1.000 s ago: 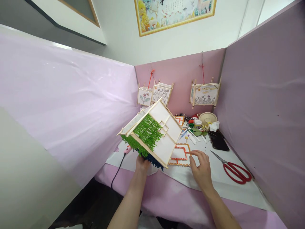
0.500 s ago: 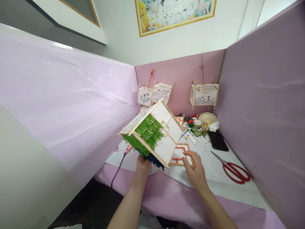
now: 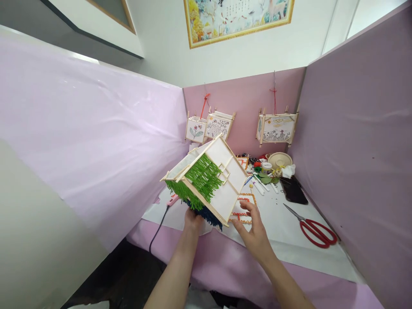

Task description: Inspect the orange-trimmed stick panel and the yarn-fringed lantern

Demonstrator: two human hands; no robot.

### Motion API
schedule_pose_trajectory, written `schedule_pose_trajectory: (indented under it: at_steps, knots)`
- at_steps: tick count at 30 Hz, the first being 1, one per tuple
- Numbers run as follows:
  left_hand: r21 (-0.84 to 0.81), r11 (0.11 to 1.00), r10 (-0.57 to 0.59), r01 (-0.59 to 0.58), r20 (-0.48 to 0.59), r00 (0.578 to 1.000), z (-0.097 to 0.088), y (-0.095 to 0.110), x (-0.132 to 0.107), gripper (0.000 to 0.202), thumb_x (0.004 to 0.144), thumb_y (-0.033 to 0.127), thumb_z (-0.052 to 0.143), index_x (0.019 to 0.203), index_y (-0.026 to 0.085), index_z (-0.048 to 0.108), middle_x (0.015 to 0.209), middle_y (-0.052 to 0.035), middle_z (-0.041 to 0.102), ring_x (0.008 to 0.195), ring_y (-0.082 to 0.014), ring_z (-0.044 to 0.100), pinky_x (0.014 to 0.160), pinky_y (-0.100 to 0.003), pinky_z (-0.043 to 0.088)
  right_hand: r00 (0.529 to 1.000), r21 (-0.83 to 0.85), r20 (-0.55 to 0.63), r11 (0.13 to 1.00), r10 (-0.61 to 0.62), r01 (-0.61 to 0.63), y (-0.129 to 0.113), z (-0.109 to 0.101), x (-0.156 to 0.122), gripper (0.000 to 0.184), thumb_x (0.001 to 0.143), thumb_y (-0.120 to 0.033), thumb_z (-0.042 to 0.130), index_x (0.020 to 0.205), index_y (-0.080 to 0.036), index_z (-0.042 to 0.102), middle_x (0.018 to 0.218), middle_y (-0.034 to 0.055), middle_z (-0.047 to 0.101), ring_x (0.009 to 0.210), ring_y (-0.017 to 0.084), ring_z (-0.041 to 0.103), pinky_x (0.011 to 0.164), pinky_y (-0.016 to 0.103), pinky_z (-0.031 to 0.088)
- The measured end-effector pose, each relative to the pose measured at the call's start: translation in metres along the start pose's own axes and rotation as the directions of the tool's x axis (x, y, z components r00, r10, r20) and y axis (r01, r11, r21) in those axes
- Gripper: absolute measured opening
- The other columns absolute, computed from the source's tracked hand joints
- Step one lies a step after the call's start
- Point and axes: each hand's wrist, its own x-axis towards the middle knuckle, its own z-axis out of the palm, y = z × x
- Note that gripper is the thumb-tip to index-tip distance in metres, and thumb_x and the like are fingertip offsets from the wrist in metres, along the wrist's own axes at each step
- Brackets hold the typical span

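My left hand (image 3: pixel 192 219) grips the underside of a tilted wooden-frame paper lantern (image 3: pixel 222 180) hung with green yarn fringe (image 3: pixel 200 178) and some dark blue fringe below. It holds the lantern above the table's near left part. My right hand (image 3: pixel 252 229) is open with its fingers spread, just right of the lantern's lower corner. The fingertips hover over a flat panel edged in orange braid (image 3: pixel 247 201) lying on the white sheet (image 3: pixel 283 227).
Red-handled scissors (image 3: pixel 317 232) lie at the right, a black phone (image 3: pixel 293 190) behind them. White tubes, leaves, a bowl (image 3: pixel 280 159) and small craft bits crowd the back. A pink tool with a black cord (image 3: pixel 161 223) lies at left. Finished lanterns (image 3: pixel 277 127) hang on the pink partition.
My right hand has slid left along the table toward the lantern's lower corner. The lantern and my left hand have barely moved.
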Motion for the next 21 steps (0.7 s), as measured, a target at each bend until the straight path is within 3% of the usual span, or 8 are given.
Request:
schedule_pose_trajectory:
  at_steps: [8, 14, 21]
  knots:
    - [0.019, 0.999, -0.029, 0.028, 0.076, 0.997, -0.001, -0.002, -0.004, 0.047, 0.095, 0.016, 0.025, 0.113, 0.015, 0.069, 0.104, -0.0117, 0.074, 0.109, -0.0245, 0.067, 0.099, -0.04, 0.051, 0.992, 0.103, 0.084, 0.99, 0.09, -0.099, -0.002, 0.015, -0.007, 0.085, 0.082, -0.044, 0.068, 0.15, -0.028, 0.02, 0.152, 0.0124, 0.033, 0.137, 0.03, 0.038, 0.11, 0.053, 0.037]
    - [-0.039, 0.999, -0.03, 0.034, 0.105, 0.994, -0.003, -0.005, -0.004, 0.045, 0.096, 0.022, 0.028, 0.125, 0.015, 0.062, 0.116, -0.0122, 0.071, 0.12, -0.0236, 0.061, 0.104, -0.042, 0.047, 0.989, 0.207, 0.105, 0.971, 0.103, -0.123, -0.007, 0.022, -0.009, 0.096, 0.081, -0.046, 0.069, 0.154, -0.03, 0.01, 0.152, 0.0127, 0.038, 0.14, 0.029, 0.037, 0.111, 0.055, 0.035]
    - [-0.091, 0.995, -0.02, 0.031, 0.116, 0.993, -0.005, -0.008, -0.008, 0.042, 0.097, 0.021, 0.03, 0.119, 0.015, 0.065, 0.117, -0.0106, 0.071, 0.12, -0.0236, 0.061, 0.105, -0.042, 0.047, 0.983, 0.21, 0.075, 0.961, 0.17, -0.183, -0.008, 0.028, -0.008, 0.105, 0.078, -0.044, 0.073, 0.155, -0.03, 0.004, 0.15, 0.0137, 0.039, 0.138, 0.029, 0.039, 0.112, 0.056, 0.033]
